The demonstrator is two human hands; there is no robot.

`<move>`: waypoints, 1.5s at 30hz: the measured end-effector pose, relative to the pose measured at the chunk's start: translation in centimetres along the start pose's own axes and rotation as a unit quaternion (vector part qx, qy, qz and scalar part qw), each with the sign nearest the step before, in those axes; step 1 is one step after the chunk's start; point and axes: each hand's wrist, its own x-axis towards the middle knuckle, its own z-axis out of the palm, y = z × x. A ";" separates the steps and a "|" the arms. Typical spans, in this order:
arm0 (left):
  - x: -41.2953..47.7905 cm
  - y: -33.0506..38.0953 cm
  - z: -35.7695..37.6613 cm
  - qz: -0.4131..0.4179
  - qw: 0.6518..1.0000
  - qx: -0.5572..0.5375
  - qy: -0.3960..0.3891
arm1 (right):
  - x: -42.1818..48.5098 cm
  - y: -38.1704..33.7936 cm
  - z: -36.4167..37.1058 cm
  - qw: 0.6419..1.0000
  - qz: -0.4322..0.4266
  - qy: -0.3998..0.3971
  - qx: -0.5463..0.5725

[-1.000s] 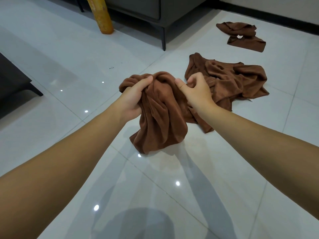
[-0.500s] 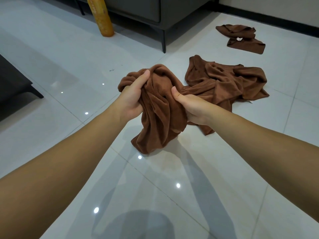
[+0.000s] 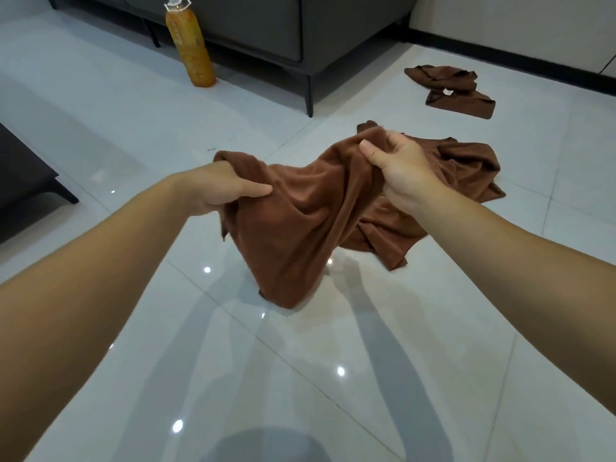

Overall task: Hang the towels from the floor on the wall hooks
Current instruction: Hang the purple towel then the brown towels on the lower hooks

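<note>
Towels number three, all brown: the held towel [image 3: 300,215] hangs between left hand [image 3: 216,186] and right hand [image 3: 398,170], each grip closed on its upper edge; a second towel [image 3: 466,168] lies crumpled on the tiled floor [image 3: 433,328] just behind, a third towel [image 3: 450,90] near the wall [image 3: 500,15]. One bottle [image 3: 191,51] holds orange liquid.

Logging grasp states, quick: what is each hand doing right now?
Left hand: closed, gripping one end of the brown towel.
Right hand: closed, gripping the other end of that towel.
</note>
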 end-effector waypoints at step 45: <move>-4.7 3.9 -10.2 0.127 0.960 -0.051 0.244 | 2.0 -10.0 -2.5 0.996 -0.033 -0.048 -0.069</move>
